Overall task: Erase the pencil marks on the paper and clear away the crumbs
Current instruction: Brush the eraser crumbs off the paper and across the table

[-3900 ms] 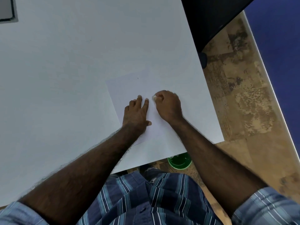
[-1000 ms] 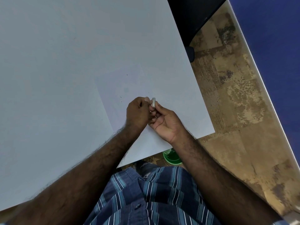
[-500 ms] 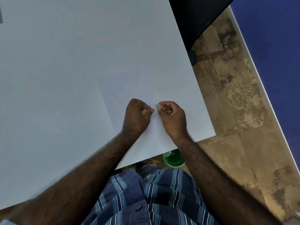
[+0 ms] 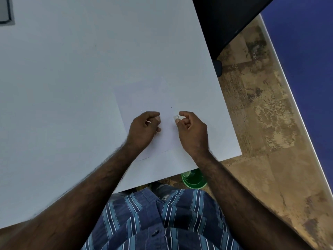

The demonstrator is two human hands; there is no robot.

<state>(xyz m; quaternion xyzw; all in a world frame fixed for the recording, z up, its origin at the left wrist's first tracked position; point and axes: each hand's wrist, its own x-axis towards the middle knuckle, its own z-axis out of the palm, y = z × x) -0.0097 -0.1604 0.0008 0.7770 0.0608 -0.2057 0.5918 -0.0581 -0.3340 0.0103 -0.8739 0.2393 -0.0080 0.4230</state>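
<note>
A white sheet of paper [image 4: 144, 98] lies on the white table [image 4: 72, 78] near its front right corner. A few tiny dark specks dot the sheet. My right hand [image 4: 191, 131] pinches a small white eraser [image 4: 175, 117] between thumb and forefinger, just above the paper. My left hand [image 4: 145, 129] hovers over the sheet's lower part with fingers curled; a thin pale sliver shows between its fingers, and what it is cannot be told. A hand's width separates the two hands.
A green bin [image 4: 193, 178] stands on the floor under the table's front edge. A black chair or panel [image 4: 225, 20] sits past the table's right edge. A grey object [image 4: 6, 10] lies at the far left corner. Patterned brown floor lies right.
Earlier my left hand pressed flat on the paper while the right rubbed with the eraser. Since then both hands met over the eraser and have now drawn apart, the right keeping the eraser.
</note>
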